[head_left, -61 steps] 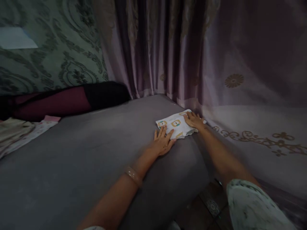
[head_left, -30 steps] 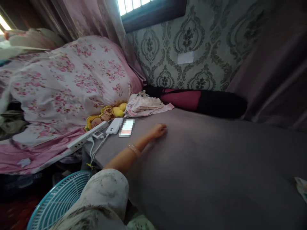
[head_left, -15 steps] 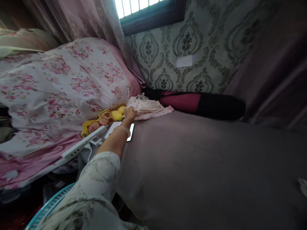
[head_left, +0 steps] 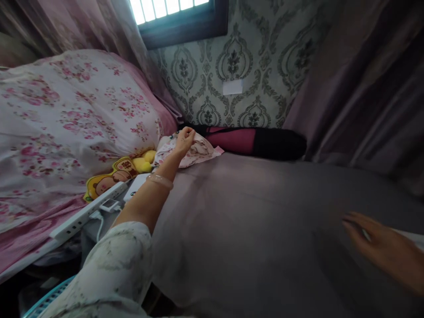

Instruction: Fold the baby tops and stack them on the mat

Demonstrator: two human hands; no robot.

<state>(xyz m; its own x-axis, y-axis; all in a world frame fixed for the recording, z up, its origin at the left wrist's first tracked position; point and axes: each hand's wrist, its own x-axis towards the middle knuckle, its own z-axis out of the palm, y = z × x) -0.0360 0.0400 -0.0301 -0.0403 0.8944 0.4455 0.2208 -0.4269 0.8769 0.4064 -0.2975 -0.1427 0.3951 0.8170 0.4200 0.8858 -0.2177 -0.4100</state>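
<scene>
My left hand (head_left: 186,140) is now on top of the crumpled cloths (head_left: 202,150), further across than half a second ago, when it was at their near left edge. The fingers are bent, and I can't tell whether they're pinching fabric or just resting. And here's my right hand (head_left: 380,247), newly in view, well apart over the grey surface (head_left: 251,234), blurred, fingers half curled; its grip I can't make out. A white sliver (head_left: 410,237) shows beyond that wrist, too cut off to name. The phone screen, visible earlier, is hidden behind my left forearm, which also covers part of the white power bank (head_left: 135,185). Nearer me, the blue fan (head_left: 49,300) is cropped to its rim.
</scene>
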